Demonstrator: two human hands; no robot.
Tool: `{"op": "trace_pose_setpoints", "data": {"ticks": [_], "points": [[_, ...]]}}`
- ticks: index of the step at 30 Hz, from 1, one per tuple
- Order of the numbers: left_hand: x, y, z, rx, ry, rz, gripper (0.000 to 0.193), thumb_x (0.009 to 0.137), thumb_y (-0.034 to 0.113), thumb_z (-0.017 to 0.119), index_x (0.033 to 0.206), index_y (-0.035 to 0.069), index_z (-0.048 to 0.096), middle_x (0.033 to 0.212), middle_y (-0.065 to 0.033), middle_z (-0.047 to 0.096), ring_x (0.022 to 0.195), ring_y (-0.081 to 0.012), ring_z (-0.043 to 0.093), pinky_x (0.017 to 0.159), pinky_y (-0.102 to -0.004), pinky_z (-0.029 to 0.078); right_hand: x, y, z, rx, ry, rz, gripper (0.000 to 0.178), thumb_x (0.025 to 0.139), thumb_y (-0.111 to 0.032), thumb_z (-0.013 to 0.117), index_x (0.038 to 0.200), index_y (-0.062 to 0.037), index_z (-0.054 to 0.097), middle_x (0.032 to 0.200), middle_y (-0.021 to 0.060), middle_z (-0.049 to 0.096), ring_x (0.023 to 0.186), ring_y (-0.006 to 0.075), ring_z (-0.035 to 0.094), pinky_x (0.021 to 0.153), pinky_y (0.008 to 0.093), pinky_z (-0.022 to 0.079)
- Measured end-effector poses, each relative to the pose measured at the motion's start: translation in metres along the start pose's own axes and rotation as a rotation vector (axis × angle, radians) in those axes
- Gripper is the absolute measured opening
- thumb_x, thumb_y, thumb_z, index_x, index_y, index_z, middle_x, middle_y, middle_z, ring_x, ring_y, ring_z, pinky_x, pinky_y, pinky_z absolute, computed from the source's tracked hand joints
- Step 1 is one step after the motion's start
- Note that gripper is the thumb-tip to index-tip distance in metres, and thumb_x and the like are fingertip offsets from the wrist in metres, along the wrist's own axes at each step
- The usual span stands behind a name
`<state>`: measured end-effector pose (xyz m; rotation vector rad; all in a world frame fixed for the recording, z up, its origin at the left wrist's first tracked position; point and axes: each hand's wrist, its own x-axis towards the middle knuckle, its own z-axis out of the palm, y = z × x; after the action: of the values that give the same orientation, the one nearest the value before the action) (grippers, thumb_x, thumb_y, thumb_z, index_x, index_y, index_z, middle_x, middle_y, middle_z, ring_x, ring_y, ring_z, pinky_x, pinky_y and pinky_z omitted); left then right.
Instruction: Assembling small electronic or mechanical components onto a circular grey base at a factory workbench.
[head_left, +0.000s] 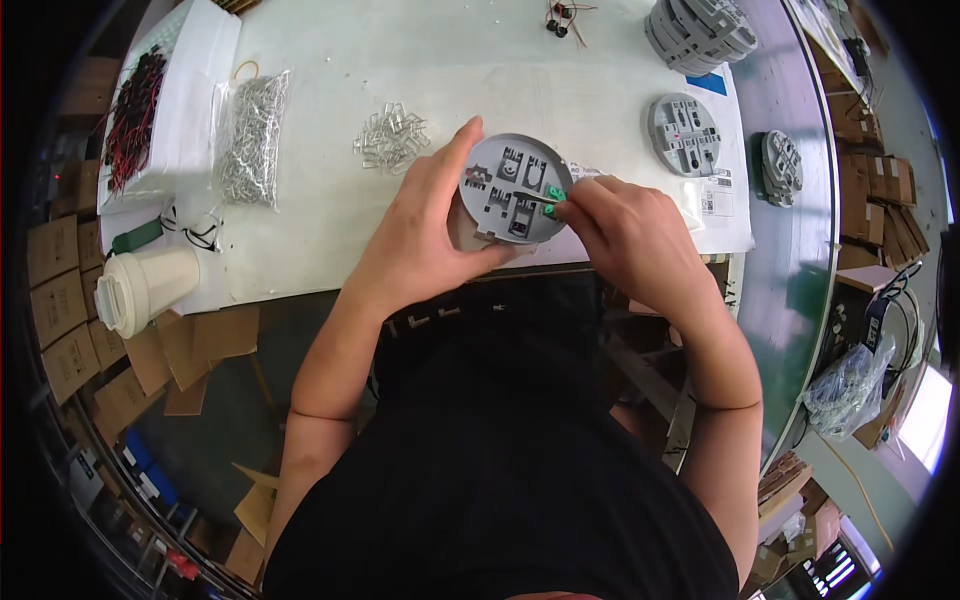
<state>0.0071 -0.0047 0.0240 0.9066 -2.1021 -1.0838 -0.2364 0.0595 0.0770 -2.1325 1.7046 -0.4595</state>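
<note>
My left hand [420, 230] is closed around the rim of a round grey plastic housing [490, 225], its thumb below and fingers on the left side. The housing's inside faces me and shows several moulded compartments. From its right side, my right hand [635, 225] pinches a thin dark pointed tool [535, 198], perhaps tweezers, laid across the compartments. Its tip reaches toward the housing's middle. Two small green parts [555, 193] sit at the right edge of the housing, beside my right fingertips, which partly hide them.
Loose metal clips [392, 138] lie behind my left hand, with a clear bag of metal pieces [254, 140] farther left. A white tray of wired parts [165, 150] and a lidded cup [150, 288] stand at the left. Similar grey housings [686, 135] lie at the right, stacked housings [700, 35] behind.
</note>
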Motion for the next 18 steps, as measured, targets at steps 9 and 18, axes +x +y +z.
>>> {"op": "trace_pose_setpoints", "data": {"ticks": [9, 18], "points": [[-0.004, -0.007, 0.009, 0.052, -0.006, -0.065, 0.113, 0.058, 0.016, 0.103, 0.156, 0.013, 0.047, 0.132, -0.0132, 0.065, 0.121, -0.0342, 0.06, 0.103, -0.0447, 0.053, 0.018, -0.012, 0.014, -0.187, -0.152, -0.031, 0.028, 0.103, -0.025, 0.066, 0.084, -0.0044, 0.063, 0.067, 0.0159, 0.065, 0.062, 0.0405, 0.066, 0.056, 0.0493, 0.052], [-0.003, -0.007, 0.008, 0.057, -0.016, -0.09, 0.112, 0.056, 0.017, 0.104, 0.154, 0.013, 0.05, 0.129, -0.0094, 0.067, 0.116, -0.0309, 0.061, 0.102, -0.043, 0.052, 0.018, -0.014, 0.019, -0.131, -0.142, 0.017, 0.028, 0.102, -0.022, 0.067, 0.083, -0.0031, 0.059, 0.071, 0.018, 0.065, 0.067, 0.043, 0.065, 0.061, 0.0509, 0.051]]}}
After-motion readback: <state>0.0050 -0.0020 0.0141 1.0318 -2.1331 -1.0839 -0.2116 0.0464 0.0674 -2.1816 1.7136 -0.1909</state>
